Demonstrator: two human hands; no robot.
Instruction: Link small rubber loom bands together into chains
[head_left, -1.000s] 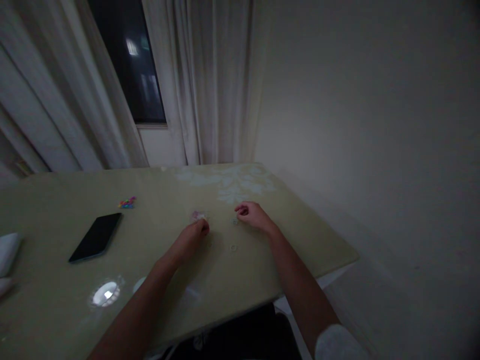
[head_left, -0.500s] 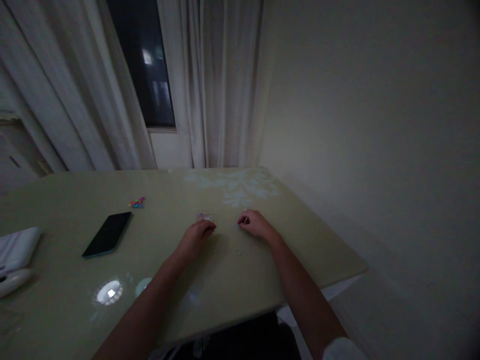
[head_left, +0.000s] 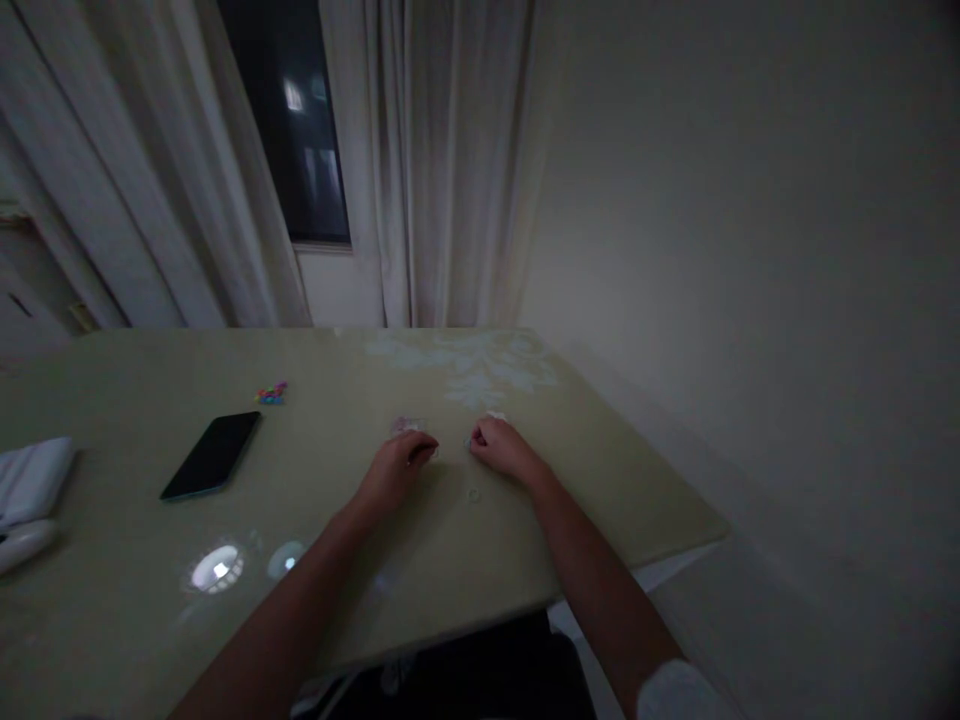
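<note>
My left hand (head_left: 397, 462) is closed in a pinch just above the table, with a bit of something small and pale at its fingertips, too small to name. Right behind it lies a small clear packet (head_left: 409, 425) with pinkish marks. My right hand (head_left: 496, 443) is also pinched; a tiny pale ring-like edge shows at its fingertips, mostly hidden. A whitish bit (head_left: 496, 415) pokes out behind that hand. Between my forearms a small pale ring (head_left: 473, 495) lies flat on the table.
On the pale green tabletop (head_left: 360, 600) a black phone (head_left: 212, 456) lies to the left, with a little pile of bright coloured pieces (head_left: 271, 393) behind it. A white case-like object (head_left: 34, 480) sits at the left edge. A wall runs along the table's right side.
My hands have come slightly closer together, the left moving a little to the right and the right a little to the left. The view has tilted slightly.
</note>
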